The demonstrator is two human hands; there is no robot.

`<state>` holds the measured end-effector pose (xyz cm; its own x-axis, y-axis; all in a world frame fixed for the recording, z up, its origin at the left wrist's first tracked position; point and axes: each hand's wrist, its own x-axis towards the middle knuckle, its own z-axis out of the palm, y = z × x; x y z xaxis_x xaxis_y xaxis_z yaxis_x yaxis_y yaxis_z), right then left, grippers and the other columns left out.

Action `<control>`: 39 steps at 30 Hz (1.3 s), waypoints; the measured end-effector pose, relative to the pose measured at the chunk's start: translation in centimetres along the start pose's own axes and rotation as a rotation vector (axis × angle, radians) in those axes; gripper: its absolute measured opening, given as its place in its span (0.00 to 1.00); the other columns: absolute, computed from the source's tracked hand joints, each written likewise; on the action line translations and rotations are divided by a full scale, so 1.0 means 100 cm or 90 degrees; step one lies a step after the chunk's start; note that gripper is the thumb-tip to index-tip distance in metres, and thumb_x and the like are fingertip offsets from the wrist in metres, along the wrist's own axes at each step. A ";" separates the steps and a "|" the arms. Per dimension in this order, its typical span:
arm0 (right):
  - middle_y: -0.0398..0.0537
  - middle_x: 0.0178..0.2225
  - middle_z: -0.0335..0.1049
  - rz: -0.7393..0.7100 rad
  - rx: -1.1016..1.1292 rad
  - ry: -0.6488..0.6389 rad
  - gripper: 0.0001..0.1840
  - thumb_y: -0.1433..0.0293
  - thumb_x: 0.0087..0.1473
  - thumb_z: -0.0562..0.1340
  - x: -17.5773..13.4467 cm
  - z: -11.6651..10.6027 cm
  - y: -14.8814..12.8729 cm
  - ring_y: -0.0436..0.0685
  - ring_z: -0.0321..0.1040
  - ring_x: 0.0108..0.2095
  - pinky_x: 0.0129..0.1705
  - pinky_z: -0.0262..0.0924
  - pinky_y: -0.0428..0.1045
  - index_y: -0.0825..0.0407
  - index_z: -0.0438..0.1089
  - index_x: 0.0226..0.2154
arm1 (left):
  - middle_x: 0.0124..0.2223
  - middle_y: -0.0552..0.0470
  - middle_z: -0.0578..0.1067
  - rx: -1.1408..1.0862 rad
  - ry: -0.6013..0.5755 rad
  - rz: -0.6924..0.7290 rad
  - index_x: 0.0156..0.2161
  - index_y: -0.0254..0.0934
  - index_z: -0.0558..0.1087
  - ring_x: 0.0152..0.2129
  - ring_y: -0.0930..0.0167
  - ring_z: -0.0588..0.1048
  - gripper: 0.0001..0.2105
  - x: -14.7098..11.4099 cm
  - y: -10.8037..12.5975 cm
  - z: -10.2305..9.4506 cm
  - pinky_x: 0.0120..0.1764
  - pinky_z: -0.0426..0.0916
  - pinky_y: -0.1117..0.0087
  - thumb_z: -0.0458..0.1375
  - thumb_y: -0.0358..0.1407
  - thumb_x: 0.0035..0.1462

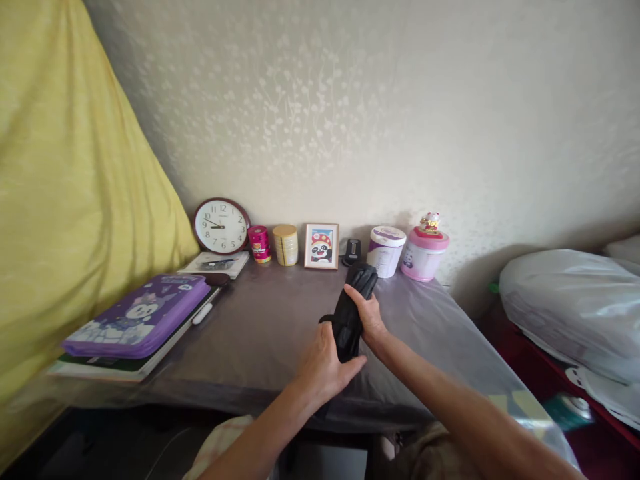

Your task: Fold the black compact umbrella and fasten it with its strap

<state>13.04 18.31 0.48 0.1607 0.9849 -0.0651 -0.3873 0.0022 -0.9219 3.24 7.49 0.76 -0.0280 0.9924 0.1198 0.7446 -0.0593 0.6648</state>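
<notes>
A black folded umbrella (346, 327) is held at a slant above the near middle of the table, its upper end leaning away to the right. My left hand (327, 363) wraps round its lower end, thumb stretched along the near side. Higher up, my right hand (370, 315) grips the right side of the umbrella, its thumb lying across the black cloth. A small dark strap or flap sticks out to the left by my left hand. The fingers behind the umbrella are partly hidden.
Along the wall stand a round clock (221, 227), a pink tin (259, 244), a yellow-lidded container (285, 245), a framed panda picture (321, 247), a white tub (386, 253) and a pink tub (424, 257). A purple case (140, 313) lies on books at left.
</notes>
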 end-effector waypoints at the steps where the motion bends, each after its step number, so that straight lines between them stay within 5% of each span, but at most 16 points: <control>1: 0.39 0.24 0.71 0.001 -0.005 -0.010 0.24 0.64 0.33 0.71 -0.004 0.003 0.001 0.51 0.67 0.22 0.23 0.65 0.45 0.51 0.66 0.35 | 0.45 0.41 0.67 0.002 -0.003 -0.013 0.46 0.33 0.60 0.42 0.59 0.69 0.27 0.000 0.002 0.001 0.41 0.63 0.62 0.59 0.46 0.45; 11: 0.40 0.24 0.71 0.044 -0.004 -0.059 0.23 0.63 0.34 0.70 -0.022 0.014 -0.002 0.51 0.66 0.23 0.25 0.65 0.45 0.52 0.68 0.36 | 0.38 0.47 0.71 -0.177 -0.025 -0.058 0.41 0.35 0.62 0.35 0.66 0.72 0.18 0.008 -0.002 -0.009 0.33 0.64 0.70 0.58 0.41 0.46; 19: 0.41 0.22 0.70 0.101 0.042 -0.092 0.22 0.61 0.37 0.69 -0.023 0.013 -0.010 0.51 0.66 0.21 0.24 0.65 0.46 0.53 0.68 0.36 | 0.29 0.55 0.70 -0.434 -0.151 -0.030 0.39 0.35 0.64 0.23 0.74 0.70 0.13 0.011 -0.009 -0.015 0.24 0.64 0.76 0.58 0.37 0.48; 26: 0.45 0.22 0.71 0.142 0.046 -0.121 0.22 0.58 0.38 0.68 -0.022 0.009 -0.012 0.52 0.67 0.20 0.22 0.66 0.46 0.55 0.67 0.33 | 0.27 0.54 0.69 -0.554 -0.279 -0.076 0.39 0.35 0.64 0.21 0.71 0.72 0.16 0.008 -0.007 -0.013 0.22 0.69 0.70 0.56 0.43 0.47; 30: 0.45 0.22 0.71 0.123 0.027 -0.127 0.22 0.58 0.37 0.69 -0.020 0.007 -0.009 0.52 0.67 0.20 0.22 0.66 0.46 0.55 0.67 0.34 | 0.25 0.56 0.67 -0.527 -0.247 -0.100 0.37 0.36 0.64 0.17 0.75 0.67 0.13 0.004 -0.005 -0.007 0.18 0.66 0.71 0.56 0.40 0.47; 35: 0.42 0.23 0.71 0.066 0.009 -0.087 0.23 0.60 0.37 0.69 -0.013 0.004 -0.006 0.52 0.67 0.21 0.24 0.66 0.46 0.53 0.68 0.36 | 0.29 0.56 0.66 -0.473 -0.127 -0.092 0.36 0.36 0.64 0.24 0.75 0.67 0.13 0.001 -0.002 -0.004 0.26 0.64 0.76 0.58 0.30 0.41; 39: 0.41 0.22 0.71 0.070 0.001 -0.064 0.24 0.59 0.37 0.69 -0.008 0.002 -0.008 0.52 0.67 0.21 0.24 0.66 0.47 0.52 0.68 0.38 | 0.25 0.58 0.66 -0.502 -0.199 -0.105 0.37 0.36 0.64 0.19 0.75 0.68 0.13 0.001 -0.004 -0.005 0.21 0.65 0.74 0.58 0.34 0.43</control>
<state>13.01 17.52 1.33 0.0261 0.9916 -0.1268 -0.3985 -0.1060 -0.9110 2.57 7.51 0.89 0.1753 0.9722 -0.1553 0.0642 0.1461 0.9872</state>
